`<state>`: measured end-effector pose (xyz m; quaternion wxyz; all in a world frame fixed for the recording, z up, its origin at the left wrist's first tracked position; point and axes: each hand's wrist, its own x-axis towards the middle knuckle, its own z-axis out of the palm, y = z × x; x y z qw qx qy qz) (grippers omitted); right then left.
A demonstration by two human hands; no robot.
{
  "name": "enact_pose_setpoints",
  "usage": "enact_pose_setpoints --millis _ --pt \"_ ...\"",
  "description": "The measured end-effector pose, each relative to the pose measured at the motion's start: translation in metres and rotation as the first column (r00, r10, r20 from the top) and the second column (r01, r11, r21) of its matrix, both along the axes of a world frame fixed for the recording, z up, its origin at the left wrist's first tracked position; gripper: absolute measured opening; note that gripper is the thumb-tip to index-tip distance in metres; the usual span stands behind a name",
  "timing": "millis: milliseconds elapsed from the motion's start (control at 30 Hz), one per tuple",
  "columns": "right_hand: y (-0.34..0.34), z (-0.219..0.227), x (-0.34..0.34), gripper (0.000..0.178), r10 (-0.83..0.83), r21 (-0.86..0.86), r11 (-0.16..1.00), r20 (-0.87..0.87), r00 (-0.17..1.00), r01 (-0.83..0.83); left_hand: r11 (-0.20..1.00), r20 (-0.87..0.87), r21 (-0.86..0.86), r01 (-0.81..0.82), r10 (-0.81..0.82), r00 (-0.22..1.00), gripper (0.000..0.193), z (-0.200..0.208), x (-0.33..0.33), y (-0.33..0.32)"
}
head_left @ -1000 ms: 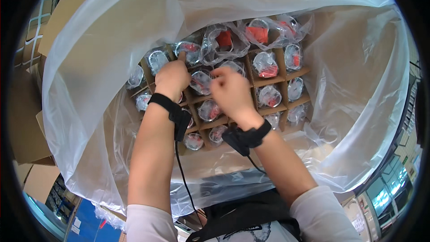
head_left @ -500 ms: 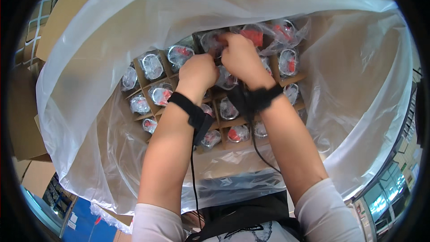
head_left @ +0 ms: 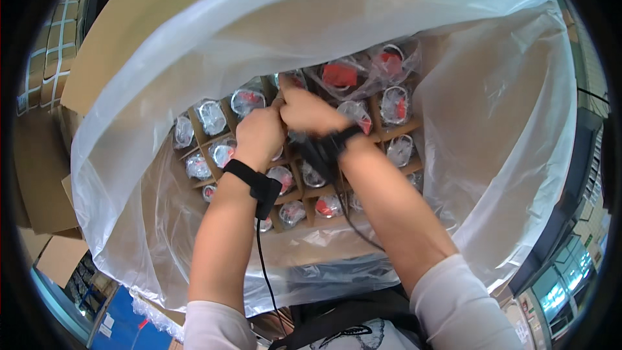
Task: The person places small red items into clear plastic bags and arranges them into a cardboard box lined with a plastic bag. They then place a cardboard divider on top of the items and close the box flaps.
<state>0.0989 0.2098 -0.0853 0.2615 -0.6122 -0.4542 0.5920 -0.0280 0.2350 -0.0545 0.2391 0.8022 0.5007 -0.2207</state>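
Observation:
Both hands reach into a big box lined with a clear plastic bag [head_left: 479, 97]. Inside, a grid of cardboard dividers [head_left: 403, 129] separates several plastic-wrapped items [head_left: 211, 116], rounded with silvery rims and some red parts. My left hand [head_left: 260, 133] is closed near the middle of the grid, its fingertips hidden. Just right of it and touching it, my right hand [head_left: 311, 111] has its fingers bent together beside a wrapped item [head_left: 289, 80] in the far row. What either hand grips, if anything, is hidden.
Loose clear wrapping with a red piece [head_left: 340, 75] lies at the far right of the grid. The raised box flap [head_left: 123, 32] stands at the left. Strapped cartons [head_left: 57, 58] are beyond it. Black wrist straps with cables [head_left: 264, 272] run down my arms.
The hands have shifted left and slightly nearer over the grid, the right one more than the left. The whole view has shifted a little. More of the wrapped items at the far right now show.

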Motion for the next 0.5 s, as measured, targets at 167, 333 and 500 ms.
enact_pose_setpoints --millis 167,333,500 --pt "-0.098 0.006 0.031 0.032 -0.659 -0.037 0.749 0.072 0.749 0.662 0.998 0.080 -0.043 -0.049 0.052 0.995 0.053 0.011 0.030 0.010" --pt "-0.061 0.004 0.066 0.034 -0.656 0.599 0.692 0.285 0.699 0.404 0.975 0.621 -0.130 -0.180 0.222 0.752 0.044 -0.005 0.070 0.002" --pt "-0.007 -0.014 0.093 0.027 -0.268 0.254 0.959 0.663 0.699 0.126 0.996 0.596 -0.054 -0.068 0.087 0.798 0.046 -0.020 0.084 -0.023"
